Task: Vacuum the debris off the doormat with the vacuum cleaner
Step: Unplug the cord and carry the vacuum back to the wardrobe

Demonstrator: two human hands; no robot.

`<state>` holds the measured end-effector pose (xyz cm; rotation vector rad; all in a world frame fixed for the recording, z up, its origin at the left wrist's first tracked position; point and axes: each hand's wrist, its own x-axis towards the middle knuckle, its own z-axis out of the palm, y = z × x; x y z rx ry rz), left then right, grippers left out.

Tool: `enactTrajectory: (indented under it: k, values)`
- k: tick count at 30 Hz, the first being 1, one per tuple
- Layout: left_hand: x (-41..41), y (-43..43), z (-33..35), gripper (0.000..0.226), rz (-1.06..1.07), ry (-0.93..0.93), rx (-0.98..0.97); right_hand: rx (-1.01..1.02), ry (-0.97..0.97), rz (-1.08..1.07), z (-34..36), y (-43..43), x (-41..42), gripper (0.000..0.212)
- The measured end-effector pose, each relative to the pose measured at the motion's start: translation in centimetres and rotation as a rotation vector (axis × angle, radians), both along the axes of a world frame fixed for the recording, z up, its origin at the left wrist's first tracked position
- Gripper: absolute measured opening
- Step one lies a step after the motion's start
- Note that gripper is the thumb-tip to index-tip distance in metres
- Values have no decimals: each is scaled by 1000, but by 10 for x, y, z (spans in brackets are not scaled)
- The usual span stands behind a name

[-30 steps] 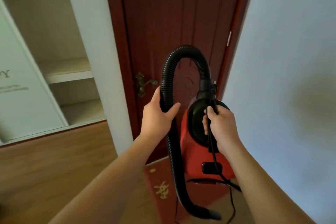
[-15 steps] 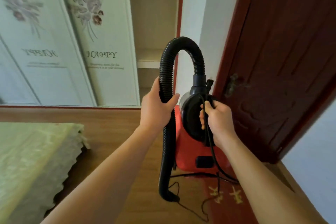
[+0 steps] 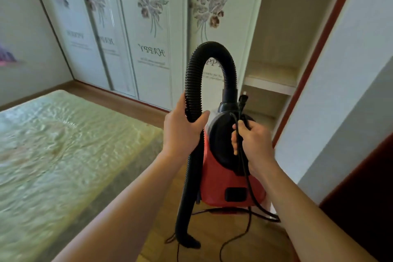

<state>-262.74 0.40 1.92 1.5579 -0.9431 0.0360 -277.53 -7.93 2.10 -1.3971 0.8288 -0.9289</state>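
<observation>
Left grip (image 3: 182, 132): clamped round the ribbed black hose (image 3: 192, 83), with the thumb pressed on the near side and the fingers wrapped behind.
Right grip (image 3: 253, 144): fingers are curled tight, and the black power cord (image 3: 244, 168) is pinched against the vacuum's dark top housing.
Hose: it is arched high over both hands, topping out near 12 o'clock. One leg is plugged into the housing and the other is dropped straight down at 6 o'clock.
Nozzle (image 3: 187, 238): it is seen at the hose's lower end, at or just above the floor (image 3: 244, 247).
Plug (image 3: 243, 100): it is held upright just above the right grip.
Vacuum cleaner (image 3: 221, 185): the red body is placed at 5 o'clock, between the two forearms. Whether its base touches the floor cannot be told.
Power cord: it is trailed down the red body and looped loosely over the floor beneath.
Bed (image 3: 63, 144): a pale, patterned cover is spread across 8 o'clock.
Wardrobe doors (image 3: 148, 27): flowered panels are ranged from 10 to 12 o'clock.
Shelves (image 3: 272, 83): an open compartment is shown at 2 o'clock.
Wall (image 3: 340, 91): a plain pale surface is seen at 3 o'clock.
</observation>
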Motion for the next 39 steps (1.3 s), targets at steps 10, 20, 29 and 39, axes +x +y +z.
enactTrajectory:
  k: [10,20,29,39]
  values:
    - [94,-121,0,24,159,5,13,35,-2,192,-8,-148,108,28]
    - [188,-237,26,24,225,2,-47,-29,16,246,28,-271,206,29]
    - [330,-363,-5,36,121,45,-91,-81,80,131,-1,-378,335,30]
    - [512,-472,10,38,78,41,-65,-63,76,87,12,-481,514,29]
